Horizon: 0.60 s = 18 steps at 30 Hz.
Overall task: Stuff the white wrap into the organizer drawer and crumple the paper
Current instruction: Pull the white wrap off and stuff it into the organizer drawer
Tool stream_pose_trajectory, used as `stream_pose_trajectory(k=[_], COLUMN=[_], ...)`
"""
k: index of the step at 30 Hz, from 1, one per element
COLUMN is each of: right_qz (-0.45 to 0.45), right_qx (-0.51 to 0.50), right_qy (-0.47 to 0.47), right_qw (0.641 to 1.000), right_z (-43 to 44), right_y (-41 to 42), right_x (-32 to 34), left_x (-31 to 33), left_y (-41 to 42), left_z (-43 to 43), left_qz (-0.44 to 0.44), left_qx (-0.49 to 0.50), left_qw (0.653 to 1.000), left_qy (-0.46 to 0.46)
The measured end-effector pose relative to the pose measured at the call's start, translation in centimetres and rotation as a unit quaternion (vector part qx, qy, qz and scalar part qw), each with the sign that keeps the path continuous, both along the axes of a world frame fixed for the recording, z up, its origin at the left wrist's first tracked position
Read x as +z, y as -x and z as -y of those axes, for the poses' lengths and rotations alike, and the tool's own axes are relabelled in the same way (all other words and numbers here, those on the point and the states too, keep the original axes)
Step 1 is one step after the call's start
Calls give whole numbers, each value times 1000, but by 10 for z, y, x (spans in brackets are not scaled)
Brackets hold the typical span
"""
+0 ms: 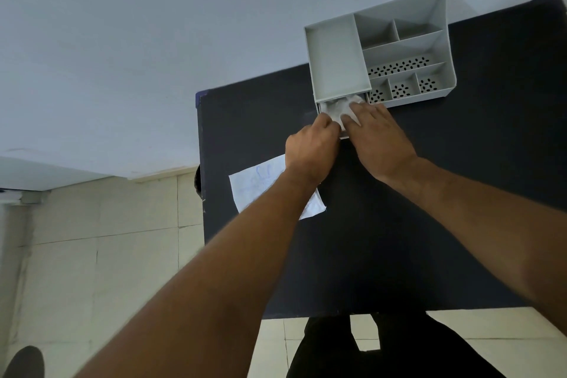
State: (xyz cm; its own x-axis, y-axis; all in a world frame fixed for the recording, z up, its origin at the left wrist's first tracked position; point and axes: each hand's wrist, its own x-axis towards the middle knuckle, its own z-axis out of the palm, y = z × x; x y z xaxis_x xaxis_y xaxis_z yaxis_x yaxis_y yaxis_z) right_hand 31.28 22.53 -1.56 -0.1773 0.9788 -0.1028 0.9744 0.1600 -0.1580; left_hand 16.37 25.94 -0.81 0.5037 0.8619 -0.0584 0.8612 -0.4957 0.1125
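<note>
The white wrap (341, 108) lies bunched in the open drawer (322, 110) at the front left of the grey organizer (334, 58), directly under the fingertips of both hands. The right hand (376, 138) presses it flat with spread fingers (352, 115), pointing into the drawer, and is the nearer one. The left hand (313, 147) is curled at the front edge of the drawer; whether it pinches the wrap or the drawer I cannot tell. The paper (260, 184) lies flat on the dark table (460, 163), partly hidden under the left forearm.
</note>
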Motion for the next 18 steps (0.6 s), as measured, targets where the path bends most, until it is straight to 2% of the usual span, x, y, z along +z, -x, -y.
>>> stream_pose_trajectory(k=[3, 9, 14, 18], right_qz=[-24, 15, 34, 22], right_qx=[3, -10, -26, -40], right_qy=[-28, 30, 49, 46], right_qw=[999, 999, 998, 998], right_z=[7, 6, -1, -3], right_y=[1, 6, 8, 8], right_x=[-1, -4, 0, 7], left_x=[-2, -7, -4, 1], left_y=[3, -1, -8, -9], left_z=[3, -2, -7, -9], left_qz=[-5, -29, -48, -28], left_qx=[6, -1, -14, -9], left_qw=[1000, 998, 997, 999], left_qy=[16, 57, 54, 23])
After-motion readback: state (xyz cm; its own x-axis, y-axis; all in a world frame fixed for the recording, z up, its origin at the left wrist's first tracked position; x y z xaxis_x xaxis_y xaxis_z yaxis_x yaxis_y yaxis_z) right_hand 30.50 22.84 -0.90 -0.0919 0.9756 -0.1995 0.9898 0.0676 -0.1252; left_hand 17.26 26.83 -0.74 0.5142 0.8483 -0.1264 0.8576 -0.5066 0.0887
